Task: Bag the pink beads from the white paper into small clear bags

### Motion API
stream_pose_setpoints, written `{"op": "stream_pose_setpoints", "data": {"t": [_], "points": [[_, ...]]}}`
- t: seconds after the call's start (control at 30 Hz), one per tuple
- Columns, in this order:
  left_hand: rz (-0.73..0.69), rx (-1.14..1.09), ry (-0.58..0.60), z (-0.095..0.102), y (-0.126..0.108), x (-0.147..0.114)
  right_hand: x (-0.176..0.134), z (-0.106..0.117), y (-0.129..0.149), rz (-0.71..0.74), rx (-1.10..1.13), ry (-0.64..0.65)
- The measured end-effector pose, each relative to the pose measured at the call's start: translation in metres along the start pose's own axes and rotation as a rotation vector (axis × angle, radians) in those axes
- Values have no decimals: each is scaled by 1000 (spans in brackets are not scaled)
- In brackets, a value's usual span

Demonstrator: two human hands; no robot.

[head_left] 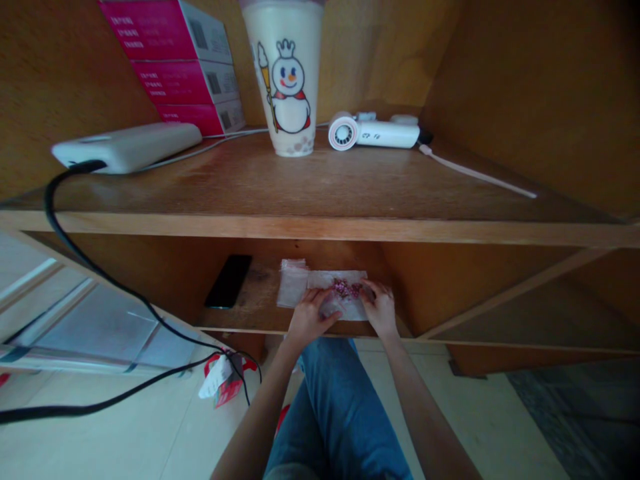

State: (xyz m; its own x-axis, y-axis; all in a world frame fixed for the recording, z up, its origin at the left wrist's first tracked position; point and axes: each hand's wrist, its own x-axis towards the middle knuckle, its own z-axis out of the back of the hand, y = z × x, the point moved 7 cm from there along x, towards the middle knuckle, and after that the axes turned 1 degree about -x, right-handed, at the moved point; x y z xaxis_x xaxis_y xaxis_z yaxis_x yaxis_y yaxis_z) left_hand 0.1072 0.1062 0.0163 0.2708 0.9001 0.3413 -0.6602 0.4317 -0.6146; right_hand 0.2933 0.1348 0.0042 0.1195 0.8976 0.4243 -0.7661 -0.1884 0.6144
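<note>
A small heap of shiny pink-purple beads or bits (345,289) lies on a white sheet or flat bag (354,312) on the lower shelf; its exact kind is too small to make out. On the heap's left, my left hand (311,315) rests on the sheet with thumb and fingers apart. My right hand (381,308) is at the right edge of the heap, fingers spread and touching the sheet beside the bits. Neither hand visibly grips anything. Several clear zip bags (292,285) lie to the left of the sheet.
A black phone (229,281) lies left on the lower shelf. Above stand a snowman cup (295,80), a white handheld fan (385,133), a white power bank (130,147) and pink boxes (175,67). A black cable (107,277) hangs across the left front.
</note>
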Motion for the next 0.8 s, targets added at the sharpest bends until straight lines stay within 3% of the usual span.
{"op": "stream_pose_setpoints", "data": {"t": [0.47, 0.8], "points": [[-1, 1, 15, -2, 1, 0, -2, -10, 4, 38, -151, 62], [1, -17, 7, -1, 0, 0, -1, -5, 7, 12, -129, 54]]}}
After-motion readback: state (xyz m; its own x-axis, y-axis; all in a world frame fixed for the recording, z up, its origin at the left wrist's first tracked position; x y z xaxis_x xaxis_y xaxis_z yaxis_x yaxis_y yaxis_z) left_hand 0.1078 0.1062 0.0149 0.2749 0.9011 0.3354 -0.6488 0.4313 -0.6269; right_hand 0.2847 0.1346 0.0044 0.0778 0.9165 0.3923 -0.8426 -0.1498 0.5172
